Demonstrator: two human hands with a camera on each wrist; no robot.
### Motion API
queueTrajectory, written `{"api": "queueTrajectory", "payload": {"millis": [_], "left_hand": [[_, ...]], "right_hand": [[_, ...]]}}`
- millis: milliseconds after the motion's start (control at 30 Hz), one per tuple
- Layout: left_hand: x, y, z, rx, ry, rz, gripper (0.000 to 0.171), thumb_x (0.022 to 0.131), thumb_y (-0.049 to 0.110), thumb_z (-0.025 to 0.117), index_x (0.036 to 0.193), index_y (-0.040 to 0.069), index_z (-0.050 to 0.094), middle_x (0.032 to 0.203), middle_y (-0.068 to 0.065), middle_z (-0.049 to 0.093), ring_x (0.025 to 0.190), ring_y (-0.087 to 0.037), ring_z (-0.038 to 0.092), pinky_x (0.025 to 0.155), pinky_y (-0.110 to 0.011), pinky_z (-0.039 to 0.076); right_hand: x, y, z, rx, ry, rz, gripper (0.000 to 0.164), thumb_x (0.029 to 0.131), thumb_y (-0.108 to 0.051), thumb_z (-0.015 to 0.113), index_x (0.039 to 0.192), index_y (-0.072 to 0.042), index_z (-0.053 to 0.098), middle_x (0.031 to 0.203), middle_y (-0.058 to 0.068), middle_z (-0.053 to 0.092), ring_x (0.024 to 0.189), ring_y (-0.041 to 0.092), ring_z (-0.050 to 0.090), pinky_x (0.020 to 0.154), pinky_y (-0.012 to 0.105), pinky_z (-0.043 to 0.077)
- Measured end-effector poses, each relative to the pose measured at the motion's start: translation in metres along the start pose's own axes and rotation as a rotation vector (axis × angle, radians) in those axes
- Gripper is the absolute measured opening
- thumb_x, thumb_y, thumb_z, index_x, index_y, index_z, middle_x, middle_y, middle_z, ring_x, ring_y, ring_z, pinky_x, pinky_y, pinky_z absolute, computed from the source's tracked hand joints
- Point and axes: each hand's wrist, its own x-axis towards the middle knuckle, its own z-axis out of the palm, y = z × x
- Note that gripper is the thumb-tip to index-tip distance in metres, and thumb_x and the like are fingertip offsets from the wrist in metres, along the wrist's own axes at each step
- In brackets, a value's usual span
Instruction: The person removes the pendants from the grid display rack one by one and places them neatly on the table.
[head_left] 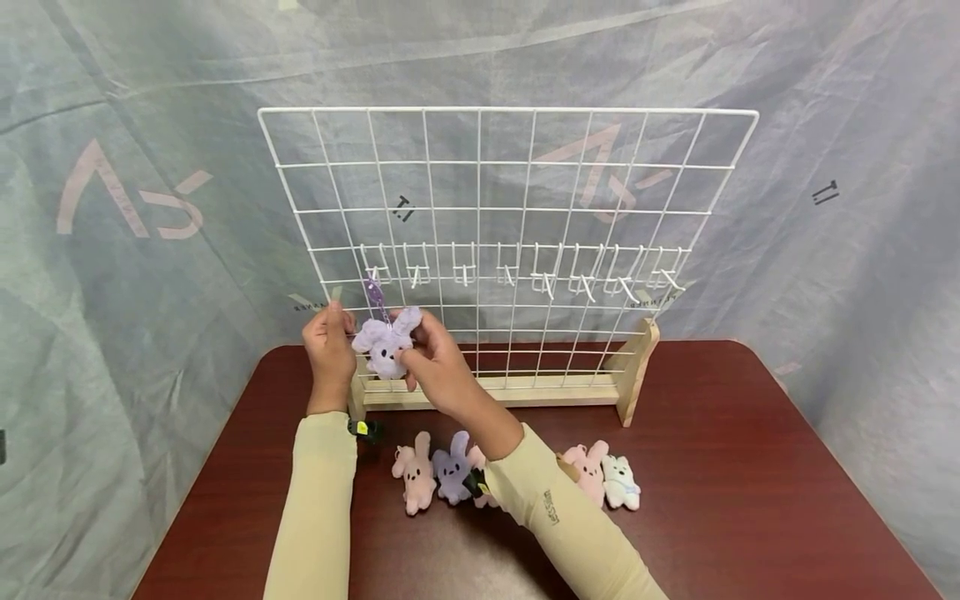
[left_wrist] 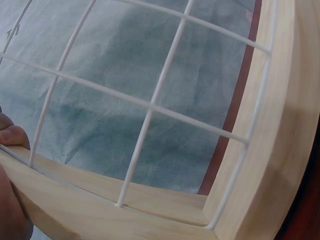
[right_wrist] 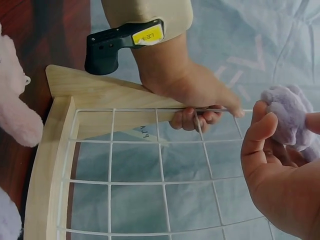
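My right hand point(head_left: 450, 371) pinches a lilac plush bunny keychain point(head_left: 381, 358) by its side, thumb on the front. The bunny's purple strap point(head_left: 374, 292) stands up from its head and overlaps the leftmost white hook point(head_left: 378, 273). At the left edge of the white wire grid rack point(head_left: 480, 208), my left hand point(head_left: 328, 346) grips the side, its fingers point(right_wrist: 188, 119) curled round the edge in the right wrist view. There the lilac bunny point(right_wrist: 286, 116) shows beside the grid, partly hidden by the right hand. The left wrist view shows the rack's wooden base point(left_wrist: 100, 210) close up.
A row of hooks point(head_left: 465, 275) runs across the grid, held up by wooden feet point(head_left: 637, 371). In front on the dark red table point(head_left: 750, 500) lie a pink bunny point(head_left: 417, 475), a purple bunny point(head_left: 452, 471), another pink bunny point(head_left: 590, 475) and a white plush point(head_left: 621, 483). The right forearm covers part of the row.
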Motion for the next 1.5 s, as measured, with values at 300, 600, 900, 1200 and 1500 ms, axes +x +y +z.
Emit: {"api": "queueTrajectory", "payload": {"millis": [300,600,900,1200,1500], "left_hand": [[-0.001,0.002,-0.001,0.093,-0.005,-0.009,0.058,0.111,0.02,0.048,0.063,-0.01,0.037,0.059,-0.017,0.035,0.053,-0.004,0.036,0.053,-0.021,0.027],[0.0,0.001,-0.001,0.08,-0.003,0.006,0.062,0.112,0.022,0.049,0.062,-0.012,0.037,0.059,-0.017,0.034,0.054,-0.007,0.036,0.057,-0.022,0.029],[0.0,0.002,0.0,0.088,-0.003,0.013,0.06,0.112,0.021,0.047,0.062,-0.01,0.039,0.058,-0.005,0.04,0.054,-0.004,0.038,0.057,-0.021,0.03],[0.0,0.003,0.0,0.094,-0.006,0.019,0.059,0.112,0.021,0.049,0.062,-0.008,0.039,0.06,0.006,0.043,0.054,-0.004,0.037,0.057,-0.021,0.029],[0.0,0.003,0.0,0.1,0.0,0.008,0.06,0.111,0.022,0.049,0.062,-0.009,0.038,0.06,0.008,0.042,0.054,-0.004,0.037,0.057,-0.021,0.029]], "right_hand": [[-0.006,-0.006,0.001,0.079,0.015,-0.077,0.063,0.089,0.002,0.047,0.152,0.001,0.041,0.102,0.008,0.057,0.063,0.019,0.051,0.051,0.027,0.046],[-0.009,-0.015,0.001,0.17,0.063,-0.112,0.052,0.09,-0.001,0.047,0.141,0.008,0.037,0.14,0.026,0.053,0.062,0.008,0.054,0.049,0.023,0.045],[-0.012,-0.018,0.004,0.195,0.021,-0.176,0.047,0.088,0.004,0.044,0.133,0.012,0.031,0.167,0.024,0.037,0.078,0.01,0.061,0.042,0.028,0.047],[-0.017,-0.028,0.007,0.204,-0.033,-0.201,0.037,0.09,0.004,0.041,0.124,0.006,0.029,0.168,0.023,0.036,0.073,0.01,0.058,0.043,0.028,0.048],[-0.024,-0.031,0.01,0.231,-0.022,-0.171,0.044,0.092,0.004,0.047,0.131,0.01,0.027,0.11,0.013,0.051,0.062,0.017,0.055,0.045,0.035,0.051]]}}
